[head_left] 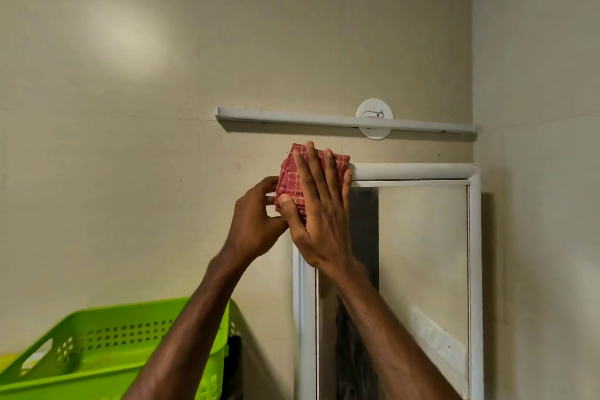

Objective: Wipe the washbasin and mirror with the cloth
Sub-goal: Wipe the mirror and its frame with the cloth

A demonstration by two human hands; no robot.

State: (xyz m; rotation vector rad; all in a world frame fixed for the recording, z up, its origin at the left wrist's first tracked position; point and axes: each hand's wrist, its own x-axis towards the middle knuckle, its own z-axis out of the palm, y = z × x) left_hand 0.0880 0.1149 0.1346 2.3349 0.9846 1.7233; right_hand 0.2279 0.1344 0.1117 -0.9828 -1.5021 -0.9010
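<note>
Red checked cloth (290, 176), one, folded, at the top-left corner of one white-framed mirror (422, 253). Right hand (321, 221) presses it with straight, spread fingers (312, 172); left hand (253, 221) pinches its left edge. One green basket (113, 334) lower left.

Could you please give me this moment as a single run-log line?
step: mirror wipe | right hand: pressed flat on red checked cloth at mirror's top-left corner | left hand: grips cloth's left edge

The beige wall (130, 140) bears a white-framed mirror (422, 253) and, above it, a white bar (324, 122), perhaps a lamp.
</note>
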